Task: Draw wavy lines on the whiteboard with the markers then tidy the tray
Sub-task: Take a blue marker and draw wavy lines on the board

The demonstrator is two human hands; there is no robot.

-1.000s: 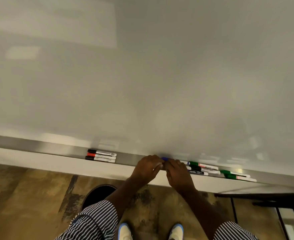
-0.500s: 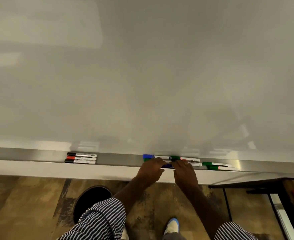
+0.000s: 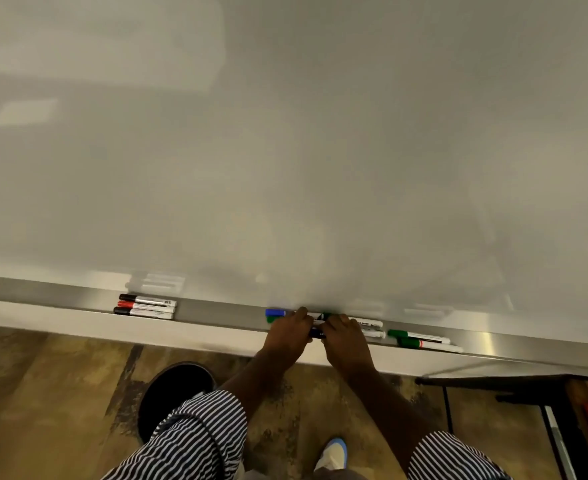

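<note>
A: At six o'clock, the left hand [image 3: 287,336] and right hand [image 3: 346,339] are curling over the middle markers [image 3: 370,328] in the tray [image 3: 216,315]; exactly what each is pinching, I cannot tell.

B: Further off, at nine o'clock, three markers [image 3: 146,306] are lying side by side, and the whiteboard [image 3: 285,150] is showing no lines.

A: Nudging that crowded cluster is risking one rolling over the lip.

The left hand [image 3: 288,333] and right hand [image 3: 344,337] cover the middles of several markers on the tray [image 3: 216,311]; their grip is unclear. The blue-capped marker [image 3: 274,312] shows only its cap. Marker labels are unreadable
</note>
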